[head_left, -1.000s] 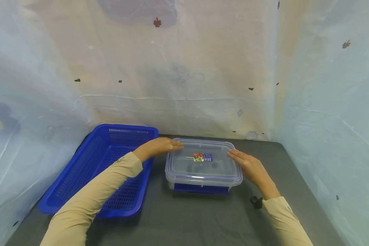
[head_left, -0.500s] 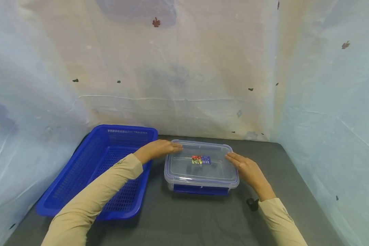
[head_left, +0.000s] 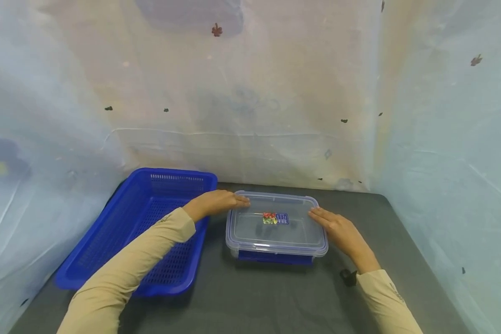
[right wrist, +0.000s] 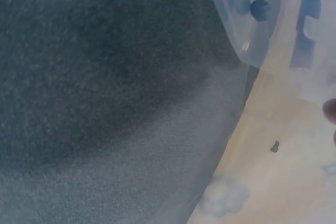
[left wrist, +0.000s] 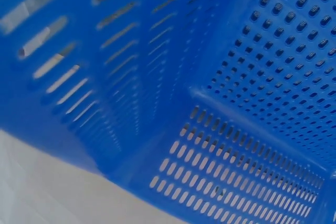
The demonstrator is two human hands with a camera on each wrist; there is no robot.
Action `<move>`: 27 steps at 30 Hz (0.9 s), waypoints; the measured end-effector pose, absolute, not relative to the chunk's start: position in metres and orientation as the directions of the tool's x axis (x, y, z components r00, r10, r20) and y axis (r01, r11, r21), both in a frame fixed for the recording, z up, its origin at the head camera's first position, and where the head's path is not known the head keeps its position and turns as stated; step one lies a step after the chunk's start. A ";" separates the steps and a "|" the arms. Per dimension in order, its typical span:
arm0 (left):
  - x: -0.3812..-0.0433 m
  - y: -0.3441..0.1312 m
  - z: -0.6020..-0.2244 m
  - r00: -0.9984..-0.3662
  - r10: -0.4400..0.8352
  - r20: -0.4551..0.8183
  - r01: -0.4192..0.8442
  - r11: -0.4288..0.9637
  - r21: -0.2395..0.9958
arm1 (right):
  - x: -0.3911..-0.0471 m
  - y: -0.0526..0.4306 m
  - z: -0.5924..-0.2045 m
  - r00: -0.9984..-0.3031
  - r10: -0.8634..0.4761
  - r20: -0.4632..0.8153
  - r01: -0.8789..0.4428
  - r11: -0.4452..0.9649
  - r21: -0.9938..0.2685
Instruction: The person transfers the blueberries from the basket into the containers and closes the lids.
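A clear plastic food container (head_left: 277,227) with a blue front latch and a small printed label stands on the dark table. Its transparent lid lies on top, and faint dark shapes show through it. My left hand (head_left: 217,202) rests with straight fingers on the lid's far left corner. On the opposite side, my right hand (head_left: 344,234) lays its extended fingers along the lid's right edge. The right wrist view catches a corner of the container (right wrist: 247,40) and fingertips (right wrist: 329,109) at its right border.
A blue perforated basket (head_left: 139,218) stands left of the container, under my left forearm; its slotted wall (left wrist: 131,77) fills the left wrist view. A small black object (head_left: 348,277) shows beside my right wrist. Patterned plastic sheeting (head_left: 250,93) hangs behind and at both sides.
The container's lid sits slightly lower and nearer to me than a second ago. Both hands keep their places on it, and the view has shifted a little.
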State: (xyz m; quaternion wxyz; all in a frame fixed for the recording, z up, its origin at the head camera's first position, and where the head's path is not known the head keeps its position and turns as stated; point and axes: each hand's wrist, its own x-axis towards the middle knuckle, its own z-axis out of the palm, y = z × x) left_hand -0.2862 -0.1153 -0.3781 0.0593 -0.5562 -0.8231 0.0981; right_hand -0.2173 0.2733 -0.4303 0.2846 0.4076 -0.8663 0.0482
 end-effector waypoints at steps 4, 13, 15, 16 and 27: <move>-0.282 -0.117 -0.366 -0.401 0.916 -0.007 0.897 0.391 -0.205 | -0.218 0.274 -0.428 -0.517 -0.690 0.507 -0.742 0.657 0.137; -0.244 -0.112 -0.339 -0.578 0.759 0.299 0.807 0.587 0.071 | -0.194 0.270 -0.414 -0.580 -0.494 0.648 -0.700 0.709 -0.087; -0.225 -0.107 -0.338 -0.633 0.676 0.377 0.771 0.595 0.227 | -0.184 0.266 -0.416 -0.608 -0.417 0.675 -0.677 0.716 -0.167; -0.214 -0.103 -0.339 -0.669 0.624 0.403 0.742 0.590 0.318 | -0.179 0.264 -0.417 -0.628 -0.379 0.679 -0.660 0.722 -0.207; -0.150 -0.057 -0.421 -0.750 0.116 0.651 0.658 0.237 0.715 | -0.145 0.247 -0.453 -0.878 -0.032 0.478 -0.369 0.681 -0.632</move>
